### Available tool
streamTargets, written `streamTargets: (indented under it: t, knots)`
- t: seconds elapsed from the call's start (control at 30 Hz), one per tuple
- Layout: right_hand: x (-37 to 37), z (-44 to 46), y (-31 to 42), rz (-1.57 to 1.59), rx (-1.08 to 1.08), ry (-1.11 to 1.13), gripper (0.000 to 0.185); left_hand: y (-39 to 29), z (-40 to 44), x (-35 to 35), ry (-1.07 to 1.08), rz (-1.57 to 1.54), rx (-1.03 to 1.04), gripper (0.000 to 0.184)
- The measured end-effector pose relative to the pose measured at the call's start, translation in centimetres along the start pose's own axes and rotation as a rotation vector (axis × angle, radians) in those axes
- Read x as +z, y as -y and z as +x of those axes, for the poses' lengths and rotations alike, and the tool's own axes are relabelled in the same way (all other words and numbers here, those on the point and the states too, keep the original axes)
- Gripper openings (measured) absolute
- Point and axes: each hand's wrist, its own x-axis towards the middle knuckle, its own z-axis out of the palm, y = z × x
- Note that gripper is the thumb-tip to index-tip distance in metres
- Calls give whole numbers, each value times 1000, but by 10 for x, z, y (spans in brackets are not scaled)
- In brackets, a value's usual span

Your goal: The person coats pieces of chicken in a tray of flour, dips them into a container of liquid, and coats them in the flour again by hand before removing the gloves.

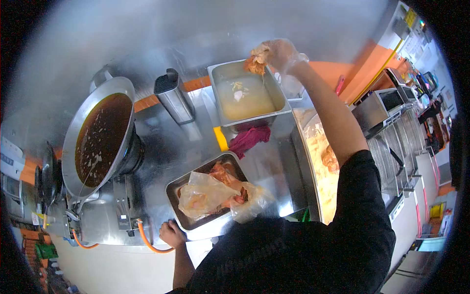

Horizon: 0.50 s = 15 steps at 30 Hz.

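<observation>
My right hand [281, 55], in a clear plastic glove, is closed around a piece of marinated chicken [255, 64]. It is held over the back right of a deep steel pan [219, 93] containing cloudy yellowish liquid with pale bits; a thin strand hangs down from the piece. My left hand [172, 233] is bare and curled into a fist at the counter's front edge, beside a shallow metal tray [175, 211]. Inside that tray lie raw meat [223, 172] and a clear plastic bag [199, 193], partly covering it.
A large wok [128, 90] of dark oil sits on a burner at left. A steel knife holder [176, 100], a yellow-handled knife [221, 138] and a magenta cloth [250, 141] lie near the pan. At right is a container of pale flour [320, 169] with coated pieces; fry baskets [387, 152] stand beyond.
</observation>
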Motion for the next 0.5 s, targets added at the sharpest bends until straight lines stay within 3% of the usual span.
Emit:
streamTargets:
  t: [0.1,0.4,0.5]
  knots:
    - [-2,7,4,-56,83,-80,18,2,0,2,3,-25,0,25]
    - [0,2,1,131,11,-55,15,-1,0,0,-12,-15,32,27]
    - [47,-3,-24,133,-87,34,30,0,-1,4,-31,-57,8,28]
